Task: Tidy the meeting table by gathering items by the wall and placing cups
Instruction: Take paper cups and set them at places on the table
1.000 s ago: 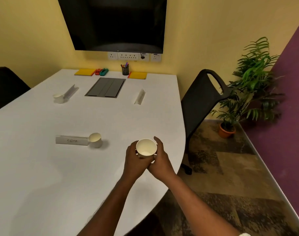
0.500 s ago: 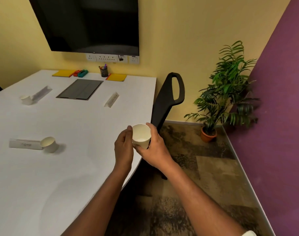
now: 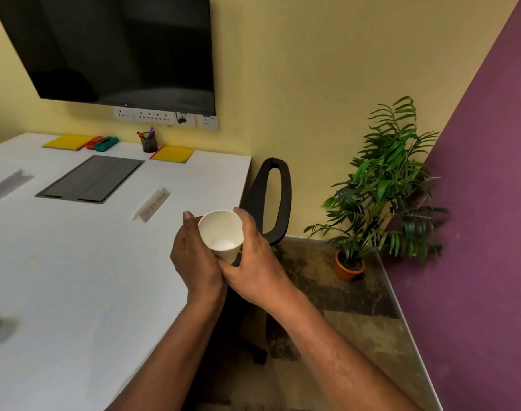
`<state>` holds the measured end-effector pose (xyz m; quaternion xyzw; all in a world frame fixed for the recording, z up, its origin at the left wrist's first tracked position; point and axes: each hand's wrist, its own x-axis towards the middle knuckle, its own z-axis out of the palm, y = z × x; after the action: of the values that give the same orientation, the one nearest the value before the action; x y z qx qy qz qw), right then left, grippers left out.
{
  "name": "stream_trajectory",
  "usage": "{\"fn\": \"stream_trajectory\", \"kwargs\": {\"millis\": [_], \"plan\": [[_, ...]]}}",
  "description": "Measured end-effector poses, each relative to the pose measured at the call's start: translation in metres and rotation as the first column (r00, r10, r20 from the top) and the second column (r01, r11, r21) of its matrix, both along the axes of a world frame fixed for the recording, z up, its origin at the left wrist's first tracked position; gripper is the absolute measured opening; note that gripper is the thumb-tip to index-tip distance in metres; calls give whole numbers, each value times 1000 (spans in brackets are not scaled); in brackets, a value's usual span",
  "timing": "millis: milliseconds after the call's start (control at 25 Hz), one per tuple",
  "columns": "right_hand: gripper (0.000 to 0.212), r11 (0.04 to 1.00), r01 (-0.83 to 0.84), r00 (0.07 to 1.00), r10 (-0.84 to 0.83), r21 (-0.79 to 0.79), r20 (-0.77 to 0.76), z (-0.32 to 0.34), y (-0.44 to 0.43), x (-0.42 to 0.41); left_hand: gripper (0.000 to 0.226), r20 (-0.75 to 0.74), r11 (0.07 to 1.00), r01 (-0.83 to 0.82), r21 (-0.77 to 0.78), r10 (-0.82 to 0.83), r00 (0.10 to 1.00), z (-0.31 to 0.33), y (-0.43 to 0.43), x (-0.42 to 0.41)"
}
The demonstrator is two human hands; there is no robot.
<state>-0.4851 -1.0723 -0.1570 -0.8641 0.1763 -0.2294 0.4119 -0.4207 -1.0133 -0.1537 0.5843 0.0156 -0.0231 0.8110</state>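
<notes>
Together, both sets of fingers [image 3: 188,216] wrap a white paper cup [image 3: 221,235], pinching it from either side: the left hand [image 3: 195,262] presses its left wall with the thumb tip showing at the rim, and the right hand [image 3: 254,262] closes around the right wall, thumb along the rim edge. The two hands touch each other below the cup. The cup is held in the air, tilted so its empty mouth faces the camera, right over the counter's right edge.

Beyond the hands, the white counter [image 3: 75,277] carries a folded name card [image 3: 152,204] just up and left of the cup. Farther left lies a dark grey panel [image 3: 90,179] set flat in the surface, and a second, blurred name card [image 3: 7,185] sits near the left border.

Along the yellow wall at the counter's far end stand a yellow pad [image 3: 66,142], a red item [image 3: 94,142] touching a teal item [image 3: 106,143], a mesh pen holder [image 3: 149,142] with pens, and another yellow pad [image 3: 173,154] just beside it.

Above these hang a socket strip [image 3: 164,117] and a dark screen [image 3: 114,46]. A black chair [image 3: 271,200] stands tucked by the counter's right edge, behind the right hand. A potted plant [image 3: 380,188] stands on the floor in the corner by the purple wall [image 3: 484,203].
</notes>
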Motion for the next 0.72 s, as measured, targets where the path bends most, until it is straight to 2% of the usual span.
{"fn": "stream_trajectory", "kwargs": {"millis": [80, 200, 280, 440, 720], "plan": [[89, 1000, -6, 1000, 6, 3, 13, 7, -41, 22, 44, -15, 1000, -3, -21, 3, 1000, 10, -41, 23], [88, 999, -32, 999, 31, 11, 25, 16, -92, 49, 30, -35, 999, -27, -17, 27, 999, 20, -89, 46], [88, 997, -73, 996, 74, -15, 49, 18, -124, 62, 24, 3, 1000, -26, -17, 26, 1000, 25, -115, 57], [90, 982, -182, 978, 186, -59, 93, 23, -190, 92, 29, 113, 1000, -17, 5, 16, 994, 29, -161, 76], [90, 880, -466, 874, 474, -94, 108, 39, -294, 126, 27, 192, 971, -239, 12, 232, 953, 42, -246, 93]]}}
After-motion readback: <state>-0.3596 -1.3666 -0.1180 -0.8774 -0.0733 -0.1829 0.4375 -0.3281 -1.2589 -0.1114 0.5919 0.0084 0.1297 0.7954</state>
